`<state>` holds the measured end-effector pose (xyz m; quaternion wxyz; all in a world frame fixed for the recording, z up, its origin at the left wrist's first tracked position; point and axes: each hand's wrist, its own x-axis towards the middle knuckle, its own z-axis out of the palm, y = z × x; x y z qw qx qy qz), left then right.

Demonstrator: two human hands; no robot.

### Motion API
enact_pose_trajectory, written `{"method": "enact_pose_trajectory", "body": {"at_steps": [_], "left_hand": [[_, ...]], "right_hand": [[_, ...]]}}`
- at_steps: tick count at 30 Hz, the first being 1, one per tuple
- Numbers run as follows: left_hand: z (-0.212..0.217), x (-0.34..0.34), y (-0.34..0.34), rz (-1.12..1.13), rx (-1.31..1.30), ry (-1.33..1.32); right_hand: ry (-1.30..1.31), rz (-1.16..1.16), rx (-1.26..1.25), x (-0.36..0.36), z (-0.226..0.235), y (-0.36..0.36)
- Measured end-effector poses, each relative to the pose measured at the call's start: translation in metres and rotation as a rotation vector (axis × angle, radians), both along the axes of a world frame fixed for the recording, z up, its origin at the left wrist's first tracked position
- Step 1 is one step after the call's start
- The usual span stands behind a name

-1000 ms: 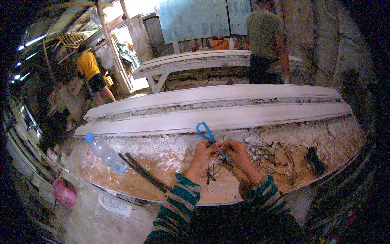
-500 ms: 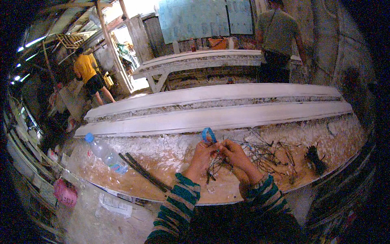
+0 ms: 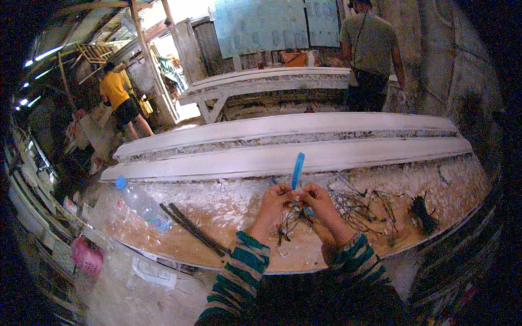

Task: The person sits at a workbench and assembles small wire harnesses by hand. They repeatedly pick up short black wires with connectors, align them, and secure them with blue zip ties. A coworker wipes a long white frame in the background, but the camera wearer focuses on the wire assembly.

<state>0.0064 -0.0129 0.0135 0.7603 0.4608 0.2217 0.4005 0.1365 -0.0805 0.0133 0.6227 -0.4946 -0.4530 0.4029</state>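
A flat blue strip (image 3: 297,169) stands up above my fingertips, and a short bit of it shows under my right fingers. My left hand (image 3: 275,203) pinches it from the left side. From the other side my right hand (image 3: 319,204) pinches it too, the fingers almost touching those of the left. Thin dark strands (image 3: 291,225) lie on the board below my hands; whether they join the strip I cannot tell. A larger tangle of dark strands (image 3: 361,209) spreads to the right, with a dark bundle (image 3: 421,213) beyond it.
Two long white moulded lengths (image 3: 304,155) lie across the far side of the worktable (image 3: 244,255). Left of my hands are a clear bottle (image 3: 144,206) with a blue cap and dark strips (image 3: 196,230). A pink basket (image 3: 87,255) stands lower left. Two people work farther back.
The blue strip was bent into a loop above my fingers; now it points straight up as a single length. My right hand has shifted slightly right.
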Motion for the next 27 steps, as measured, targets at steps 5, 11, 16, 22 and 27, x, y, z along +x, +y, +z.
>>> {"method": "enact_pose_trajectory", "body": {"at_steps": [5, 11, 16, 22, 27], "left_hand": [[-0.004, 0.001, 0.003, 0.006, -0.066, -0.021], [-0.010, -0.001, 0.008, -0.005, -0.077, 0.021], [-0.005, -0.004, 0.006, -0.046, -0.091, -0.032], [-0.008, -0.003, 0.008, -0.032, -0.111, -0.072], [-0.012, -0.002, 0.010, -0.040, -0.091, -0.050]], "right_hand": [[-0.108, -0.117, 0.069, 0.004, -0.006, 0.003], [-0.090, -0.110, 0.101, 0.000, 0.000, -0.002], [-0.099, -0.161, 0.090, -0.003, 0.005, -0.004], [-0.743, -0.382, 0.273, -0.010, 0.015, -0.011], [-0.719, -0.431, 0.336, -0.015, 0.021, -0.013]]}}
